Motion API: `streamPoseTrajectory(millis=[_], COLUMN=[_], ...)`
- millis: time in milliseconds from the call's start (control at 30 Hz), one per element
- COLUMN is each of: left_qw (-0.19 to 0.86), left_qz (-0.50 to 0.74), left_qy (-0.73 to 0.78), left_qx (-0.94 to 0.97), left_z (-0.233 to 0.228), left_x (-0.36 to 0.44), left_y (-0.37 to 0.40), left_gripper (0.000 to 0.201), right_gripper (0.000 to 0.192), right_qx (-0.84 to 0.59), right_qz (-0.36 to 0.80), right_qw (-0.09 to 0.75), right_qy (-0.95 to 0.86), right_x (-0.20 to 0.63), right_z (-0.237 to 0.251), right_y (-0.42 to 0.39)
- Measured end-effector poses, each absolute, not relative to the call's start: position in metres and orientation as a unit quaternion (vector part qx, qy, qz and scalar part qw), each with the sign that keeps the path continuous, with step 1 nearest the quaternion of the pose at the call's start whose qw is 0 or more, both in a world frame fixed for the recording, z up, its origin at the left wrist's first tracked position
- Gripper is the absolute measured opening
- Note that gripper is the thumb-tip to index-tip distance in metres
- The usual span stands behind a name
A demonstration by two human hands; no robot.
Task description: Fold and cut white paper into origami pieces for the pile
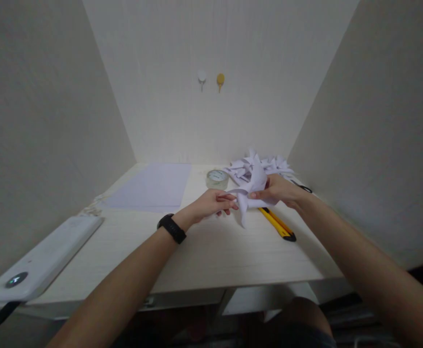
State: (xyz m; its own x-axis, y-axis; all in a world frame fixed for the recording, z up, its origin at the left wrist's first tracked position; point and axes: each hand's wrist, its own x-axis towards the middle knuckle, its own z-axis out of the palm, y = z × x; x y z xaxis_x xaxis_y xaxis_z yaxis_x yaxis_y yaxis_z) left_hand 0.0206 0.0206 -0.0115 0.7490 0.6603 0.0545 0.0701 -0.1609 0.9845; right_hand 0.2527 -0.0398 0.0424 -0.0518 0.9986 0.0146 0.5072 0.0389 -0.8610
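Note:
Above the desk, between my two hands, is a white paper pinwheel (254,182) with curled blades. My right hand (275,189) grips it at its right side, thumb in front and the other fingers behind the paper. From the left, my left hand (214,203), below a black wrist band (171,228), pinches the pinwheel's edge near its centre with bent fingers. Just below the right hand lies a yellow box cutter (278,224) on the desk. A roll of clear tape (217,179) stands behind the left hand.
Several folded white paper pieces (278,164) are heaped at the back right, with a dark scissors handle (301,186) beside them. White sheets (153,186) lie at the back left. A white power-bank-like device (48,256) sits front left. Walls enclose three sides; two hooks (220,79) hang behind.

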Motion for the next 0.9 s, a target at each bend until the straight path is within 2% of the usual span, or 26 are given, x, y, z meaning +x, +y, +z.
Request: streamPoseTrajectory(millis=[200, 500, 700, 767, 900], left_qw=[0.552, 0.562, 0.556, 0.564, 0.62], left_qz=[0.253, 0.274, 0.282, 0.303, 0.362], left_qy=[0.268, 0.27, 0.281, 0.278, 0.244], left_qx=[0.748, 0.732, 0.73, 0.716, 0.652], left_z=[-0.012, -0.009, -0.009, -0.011, -0.013], left_x=[0.022, 0.024, 0.023, 0.022, 0.022], left_y=[0.018, 0.013, 0.016, 0.019, 0.025], left_gripper=[0.035, 0.034, 0.032, 0.029, 0.029], right_gripper=[0.03, 0.033, 0.04, 0.043, 0.047], right_qx=[-0.576, -0.584, -0.596, -0.593, -0.604], right_qz=[0.361, 0.348, 0.325, 0.278, 0.057], right_qw=[0.361, 0.377, 0.357, 0.377, 0.424], right_qy=[-0.639, -0.629, -0.642, -0.654, -0.673], right_x=[0.253, 0.255, 0.257, 0.257, 0.253], right_z=[0.043, 0.041, 0.047, 0.049, 0.041], right_y=[-0.042, -0.04, -0.039, -0.042, -0.053])
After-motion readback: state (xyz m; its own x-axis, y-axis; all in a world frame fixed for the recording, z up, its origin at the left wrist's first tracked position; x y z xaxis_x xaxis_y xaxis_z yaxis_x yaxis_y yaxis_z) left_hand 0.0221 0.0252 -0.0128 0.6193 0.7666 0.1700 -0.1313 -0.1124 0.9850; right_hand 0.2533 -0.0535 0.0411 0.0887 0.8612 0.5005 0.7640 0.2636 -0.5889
